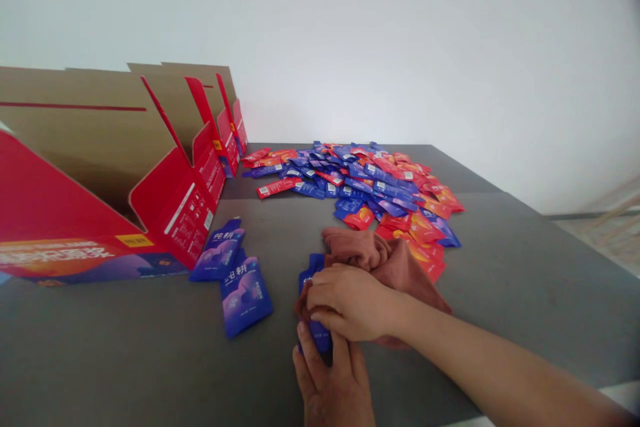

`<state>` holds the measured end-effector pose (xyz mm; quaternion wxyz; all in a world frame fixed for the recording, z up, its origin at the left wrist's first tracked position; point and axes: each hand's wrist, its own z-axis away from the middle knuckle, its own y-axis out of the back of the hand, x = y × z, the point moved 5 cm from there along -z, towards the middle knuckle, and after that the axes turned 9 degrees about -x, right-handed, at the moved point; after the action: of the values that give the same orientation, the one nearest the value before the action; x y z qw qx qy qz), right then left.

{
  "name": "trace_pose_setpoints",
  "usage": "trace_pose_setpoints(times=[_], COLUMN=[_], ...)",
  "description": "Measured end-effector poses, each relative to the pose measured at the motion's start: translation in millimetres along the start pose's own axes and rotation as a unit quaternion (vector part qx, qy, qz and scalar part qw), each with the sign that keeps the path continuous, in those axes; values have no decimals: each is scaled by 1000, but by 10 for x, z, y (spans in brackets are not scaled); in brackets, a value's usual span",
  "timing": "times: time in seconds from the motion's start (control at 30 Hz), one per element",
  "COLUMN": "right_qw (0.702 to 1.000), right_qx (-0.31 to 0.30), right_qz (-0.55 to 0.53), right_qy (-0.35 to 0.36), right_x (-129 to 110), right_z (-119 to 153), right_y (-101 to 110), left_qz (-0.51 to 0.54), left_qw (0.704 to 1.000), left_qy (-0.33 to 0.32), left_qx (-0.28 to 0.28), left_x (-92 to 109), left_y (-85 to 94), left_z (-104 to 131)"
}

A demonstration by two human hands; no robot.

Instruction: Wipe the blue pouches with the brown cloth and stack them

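Note:
A blue pouch (320, 337) lies flat on the dark table, partly hidden by both hands. My left hand (333, 380) rests at its lower end, fingers stretched out and apart, pressing the pouch against the table. Above it, my right hand (350, 300) is closed on a reddish-brown cloth (400, 267), a fold of which touches the pouch's face. The rest of the cloth is bunched on the table under and behind the right wrist. Two more blue pouches, a lower one (246, 297) and an upper one (219, 252), lie to the left, partly overlapping.
A heap of blue and red pouches (350, 177) spreads over the far part of the table (280, 233), its right edge reaching the cloth. Several open red cartons (180, 213) stand in a row at the left, flaps up. A white wall (350, 47) rises behind.

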<state>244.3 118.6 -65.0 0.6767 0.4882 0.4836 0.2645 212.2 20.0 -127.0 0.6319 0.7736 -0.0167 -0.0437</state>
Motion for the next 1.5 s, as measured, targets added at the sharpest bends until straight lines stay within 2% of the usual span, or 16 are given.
trace_pose_setpoints(times=[0.27,0.33,0.43,0.5,0.63,0.73,0.97,1.07,1.13,1.2,1.33,1.4,1.5], right_qw=[990,987,989,993,999,1000,991,985,985,990,999,1000,999], right_qx=[36,48,73,81,26,5,43,62,75,78,26,6,18], right_qz=[22,25,35,32,11,3,18,27,40,46,25,13,13], right_qy=[-134,-149,-127,-76,27,5,-127,-159,-151,-110,4,10,-42], right_x=[329,381,343,229,-33,-28,352,419,377,265,-3,-30,86], right_z=[2,17,37,44,27,3,0,23,38,43,25,12,1], right_y=[64,86,107,97,2,-22,60,91,105,101,20,-4,17], left_qz=[0,2,8,14,22,17,4,7,10,13,19,13,3], left_qw=[1000,1000,1000,1000,1000,1000,1000,1000,1000,1000,1000,1000,1000], left_qy=[-3,0,4,7,11,6,0,-1,0,6,7,2,1], left_qx=[-11,-8,1,4,2,-8,-15,-23,-19,-6,-7,-16,-13], left_x=[-10,-10,-8,-3,7,8,-12,-13,-7,-4,8,9,-1], left_y=[31,34,25,15,9,12,29,14,1,-11,-54,-67,-48], left_z=[-20,-22,-18,-11,0,-1,-11,-11,-10,-5,11,18,20])
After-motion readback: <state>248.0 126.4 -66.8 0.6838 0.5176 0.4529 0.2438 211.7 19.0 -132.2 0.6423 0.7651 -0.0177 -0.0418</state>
